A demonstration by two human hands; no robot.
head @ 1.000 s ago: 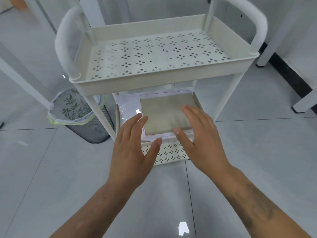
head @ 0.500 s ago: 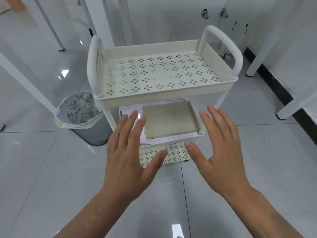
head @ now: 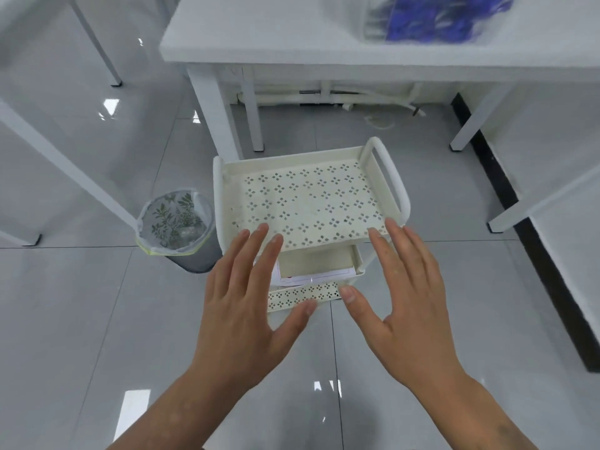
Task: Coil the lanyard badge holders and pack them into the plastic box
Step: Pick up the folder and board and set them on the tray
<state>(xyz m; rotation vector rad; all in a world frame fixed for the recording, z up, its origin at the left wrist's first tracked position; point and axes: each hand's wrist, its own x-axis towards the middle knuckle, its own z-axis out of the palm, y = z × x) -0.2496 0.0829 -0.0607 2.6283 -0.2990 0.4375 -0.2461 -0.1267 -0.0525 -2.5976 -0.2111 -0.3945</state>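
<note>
A blurred clear plastic bag with blue lanyards [head: 431, 17] lies on the white table [head: 259, 37] at the top right. No plastic box is recognisable in view. My left hand [head: 250, 306] and my right hand [head: 406, 300] hover with fingers spread and empty, palms down, in front of a cream three-tier cart [head: 308, 203]. Both hands are apart from the cart and hold nothing. A flat beige pad [head: 315, 263] on white paper lies on the cart's middle shelf.
A mesh waste bin with a leaf-print liner [head: 177, 222] stands left of the cart on the grey tiled floor. White table legs [head: 211, 102] rise behind the cart. More white furniture stands at the left and right edges.
The view has pulled back and up from the cart, which now looks smaller and farther. The table with the blue lanyard bag came into view. Both hands stayed spread and empty.
</note>
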